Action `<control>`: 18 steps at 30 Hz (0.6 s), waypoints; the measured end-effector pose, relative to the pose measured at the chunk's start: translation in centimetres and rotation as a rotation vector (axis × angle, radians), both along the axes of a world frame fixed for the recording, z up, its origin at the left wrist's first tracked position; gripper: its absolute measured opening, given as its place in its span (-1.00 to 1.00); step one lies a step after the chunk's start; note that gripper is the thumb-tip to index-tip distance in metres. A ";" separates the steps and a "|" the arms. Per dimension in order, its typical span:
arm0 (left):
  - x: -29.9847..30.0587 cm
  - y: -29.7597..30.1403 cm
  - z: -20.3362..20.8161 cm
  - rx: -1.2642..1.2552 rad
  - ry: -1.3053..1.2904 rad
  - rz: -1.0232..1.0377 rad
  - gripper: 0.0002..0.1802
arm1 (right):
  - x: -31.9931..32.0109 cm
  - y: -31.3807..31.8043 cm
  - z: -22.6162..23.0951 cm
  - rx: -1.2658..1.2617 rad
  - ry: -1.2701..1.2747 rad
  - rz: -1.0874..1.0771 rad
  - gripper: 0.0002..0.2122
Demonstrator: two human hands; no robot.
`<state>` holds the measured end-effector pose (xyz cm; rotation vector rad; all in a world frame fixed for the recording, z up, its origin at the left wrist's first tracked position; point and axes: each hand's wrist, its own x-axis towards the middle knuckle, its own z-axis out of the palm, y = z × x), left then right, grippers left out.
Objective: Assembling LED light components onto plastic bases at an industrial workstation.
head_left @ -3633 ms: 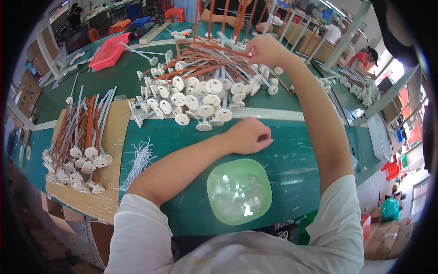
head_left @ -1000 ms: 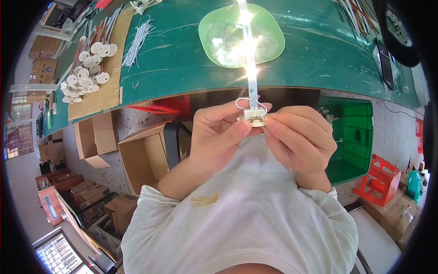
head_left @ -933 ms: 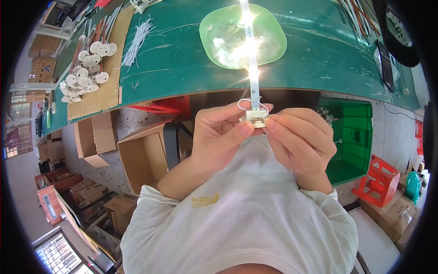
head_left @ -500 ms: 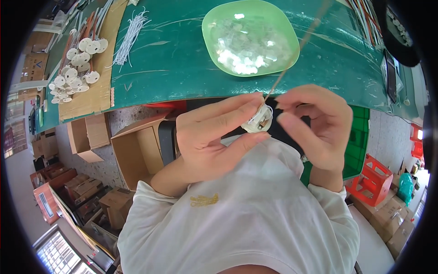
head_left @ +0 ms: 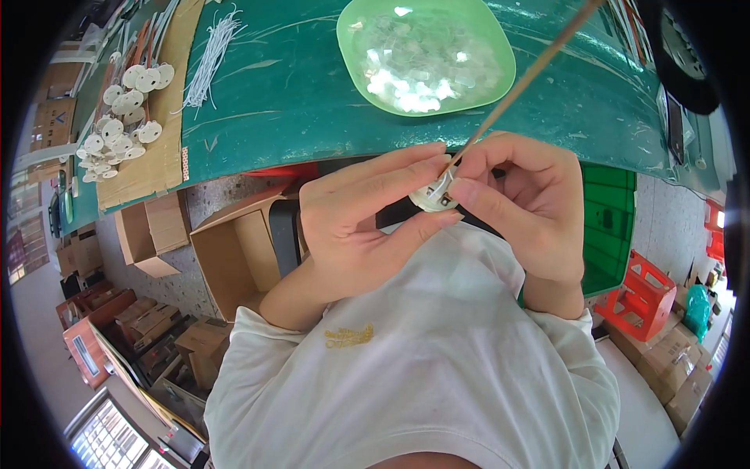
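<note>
My left hand (head_left: 351, 215) holds a small round white disc-shaped part (head_left: 423, 200) between the fingers above and the thumb below. Its open side shows a pale strip and a small dark and metallic spot. From the part a long thin brownish rod or cord (head_left: 522, 87) runs up and to the right, over the table. At the disc's right edge, my right hand (head_left: 531, 203) is closed in a pinch, thumb and forefinger against the part. What sits between those fingertips is hidden.
A green bowl (head_left: 501, 48) of small clear pieces stands on the green table (head_left: 273, 125). Left lie a bundle of white strands (head_left: 211, 62) and several similar discs (head_left: 125, 129) on cardboard (head_left: 168, 160). Below are an open carton (head_left: 242, 258), a green crate (head_left: 613, 227) and a red stool (head_left: 644, 293).
My right hand has moved left and down, and its parted fingers have closed in a pinch at the disc. The rod looks thicker and leans further right. My left hand keeps its hold.
</note>
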<state>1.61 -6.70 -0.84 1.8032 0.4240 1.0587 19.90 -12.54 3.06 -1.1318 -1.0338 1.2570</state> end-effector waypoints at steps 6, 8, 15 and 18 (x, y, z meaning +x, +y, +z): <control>0.2 -0.5 0.2 -0.448 -0.219 -0.059 -0.55 | 1.2 0.6 0.7 -0.006 0.199 -0.010 -0.94; -0.3 -0.2 -0.8 -0.596 -0.452 -0.149 -0.57 | 3.2 2.7 0.9 0.077 -0.319 -0.157 -0.90; -1.6 0.0 0.0 -0.584 -0.371 -0.023 -0.73 | 5.8 11.5 0.9 0.533 -1.256 0.288 -0.79; -2.2 0.3 -0.3 -0.571 -0.410 0.022 -0.72 | 5.2 11.8 1.8 0.413 -1.200 0.358 -0.86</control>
